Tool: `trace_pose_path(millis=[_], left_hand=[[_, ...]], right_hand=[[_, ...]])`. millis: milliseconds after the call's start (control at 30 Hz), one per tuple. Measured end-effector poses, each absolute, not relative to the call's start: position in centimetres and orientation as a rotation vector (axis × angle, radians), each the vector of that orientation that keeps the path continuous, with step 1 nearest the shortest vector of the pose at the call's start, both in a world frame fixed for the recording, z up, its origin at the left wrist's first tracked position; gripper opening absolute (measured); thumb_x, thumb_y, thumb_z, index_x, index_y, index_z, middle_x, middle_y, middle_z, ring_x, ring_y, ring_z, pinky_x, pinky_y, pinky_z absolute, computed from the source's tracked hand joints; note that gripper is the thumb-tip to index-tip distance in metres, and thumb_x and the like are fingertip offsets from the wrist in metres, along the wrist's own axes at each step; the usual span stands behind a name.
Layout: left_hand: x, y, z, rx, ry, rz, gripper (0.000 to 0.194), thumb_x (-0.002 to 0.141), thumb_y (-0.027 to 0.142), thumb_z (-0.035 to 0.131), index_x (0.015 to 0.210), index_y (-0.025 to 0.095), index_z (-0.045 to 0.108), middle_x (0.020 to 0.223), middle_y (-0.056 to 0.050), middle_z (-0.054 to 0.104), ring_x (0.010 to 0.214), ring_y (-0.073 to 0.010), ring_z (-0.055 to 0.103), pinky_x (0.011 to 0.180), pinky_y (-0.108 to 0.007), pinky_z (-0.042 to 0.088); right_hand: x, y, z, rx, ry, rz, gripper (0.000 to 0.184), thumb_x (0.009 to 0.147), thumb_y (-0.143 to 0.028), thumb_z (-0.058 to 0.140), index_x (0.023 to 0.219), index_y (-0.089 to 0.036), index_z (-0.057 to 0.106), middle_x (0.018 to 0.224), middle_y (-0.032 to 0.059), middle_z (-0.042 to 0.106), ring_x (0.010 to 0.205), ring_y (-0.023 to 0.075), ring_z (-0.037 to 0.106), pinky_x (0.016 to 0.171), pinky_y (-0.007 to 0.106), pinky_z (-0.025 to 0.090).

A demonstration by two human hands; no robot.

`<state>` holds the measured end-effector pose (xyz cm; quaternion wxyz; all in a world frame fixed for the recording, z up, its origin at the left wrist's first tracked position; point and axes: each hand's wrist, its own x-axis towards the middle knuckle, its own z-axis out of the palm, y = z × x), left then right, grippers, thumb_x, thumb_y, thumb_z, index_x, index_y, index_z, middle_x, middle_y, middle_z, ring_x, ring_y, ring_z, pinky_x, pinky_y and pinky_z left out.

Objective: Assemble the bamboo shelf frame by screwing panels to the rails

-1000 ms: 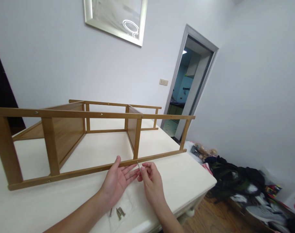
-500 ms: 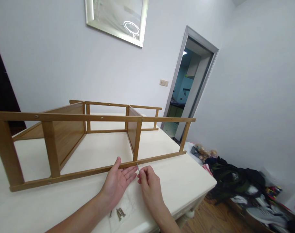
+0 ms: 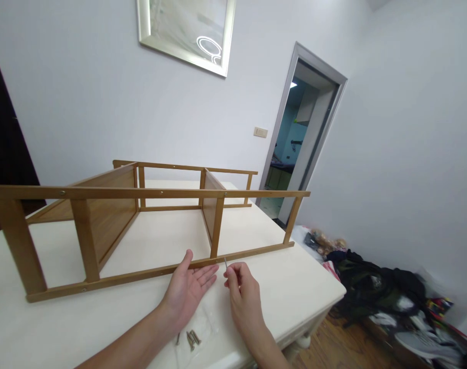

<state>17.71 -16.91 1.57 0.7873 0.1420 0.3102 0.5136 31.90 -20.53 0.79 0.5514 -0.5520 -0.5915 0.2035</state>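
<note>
A bamboo shelf frame point(image 3: 149, 193) lies on its side on the cream table point(image 3: 279, 287). My left hand point(image 3: 189, 289) rests open, palm up, with its fingertips against the frame's near bottom rail point(image 3: 141, 274). My right hand point(image 3: 241, 292) is closed in a pinch on a thin metal screw point(image 3: 226, 262) that points up, just in front of the rail near the middle upright point(image 3: 216, 225). Several loose screws point(image 3: 191, 338) lie on a clear plastic bag point(image 3: 208, 323) below my hands.
A doorway point(image 3: 298, 148) opens at the right of the back wall, and a framed mirror point(image 3: 185, 28) hangs above. Clothes, bags and shoes point(image 3: 387, 297) are piled on the wooden floor to the right of the table's edge.
My right hand with the screw has drifted slightly right and away from the left fingertips. The view has shifted a little; the frame has not moved.
</note>
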Motion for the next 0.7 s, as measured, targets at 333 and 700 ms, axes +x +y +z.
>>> trace_pose_path(millis=[333, 700], left_hand=[[17.5, -16.6, 2.0, 0.318, 0.722, 1.057, 0.086, 0.089, 0.052, 0.056, 0.146, -0.003, 0.023, 0.141, -0.032, 0.048, 0.124, -0.0307, 0.057, 0.108, -0.039, 0.044], [17.4, -16.0, 1.4, 0.312, 0.802, 1.057, 0.067, 0.090, 0.048, 0.056, 0.134, -0.002, 0.042, 0.130, -0.029, 0.058, 0.118, -0.0289, 0.062, 0.104, -0.038, 0.048]], right_hand=[[33.2, -17.0, 3.7, -1.129, -1.321, 0.665, 0.027, 0.093, -0.049, 0.051, 0.089, -0.022, 0.054, 0.077, 0.0040, 0.071, 0.072, 0.0190, 0.069, 0.072, 0.034, 0.054], [29.5, -11.5, 5.8, -0.900, -1.017, 0.807, 0.027, 0.091, -0.048, 0.054, 0.089, -0.022, 0.052, 0.088, 0.0061, 0.074, 0.088, 0.0201, 0.071, 0.082, 0.039, 0.057]])
